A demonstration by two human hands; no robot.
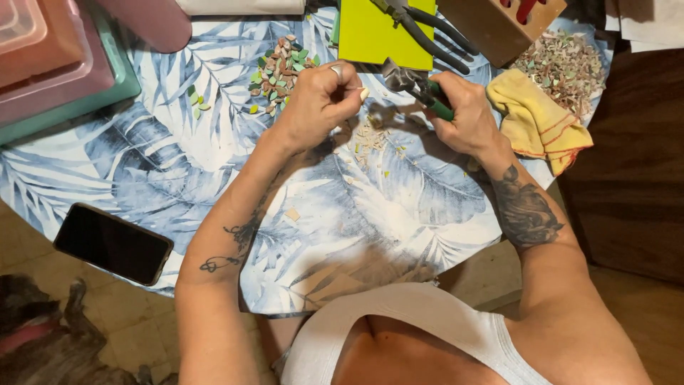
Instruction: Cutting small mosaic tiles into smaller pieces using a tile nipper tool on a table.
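Pinching a small pale tile chip (364, 93) in the left hand (318, 100), right hand (463, 114) squeezing green-handled nippers (417, 87) beside it, over crumbs (370, 137) on the bench (178, 157) so bits drop there.

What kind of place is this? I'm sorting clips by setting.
Probably a home craft table used for mosaic work. The right hand grips nippers, the left hand pinches a small tile piece, and cut tile bits lie heaped on the leaf-print tablecloth.

light: warm, dim | shadows: soft under arms | focus: sharp
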